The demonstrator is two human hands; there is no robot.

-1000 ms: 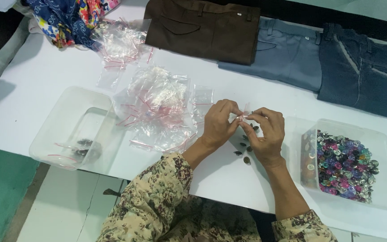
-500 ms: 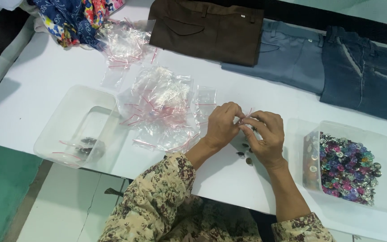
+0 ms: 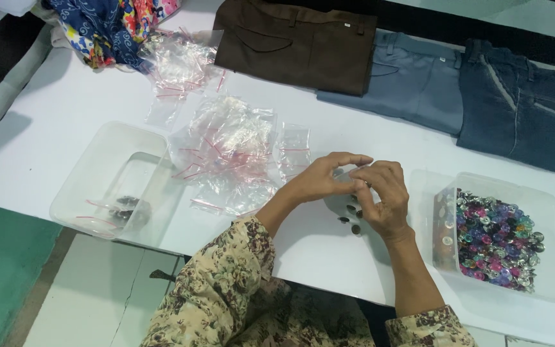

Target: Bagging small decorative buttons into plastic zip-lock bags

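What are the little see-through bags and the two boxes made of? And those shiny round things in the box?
The small clear bags with red strips look like thin glossy plastic film: they crinkle and glint. The clear rectangular tub on the left and the clear tub on the right seem stiffer, slightly cloudy plastic. The colourful round buttons look like metal or shiny plastic; too small to tell.

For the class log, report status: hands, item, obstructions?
Left hand and right hand together, pinching a small clear plastic bag. Small dark round buttons loose on white table beneath. Nothing blocking.
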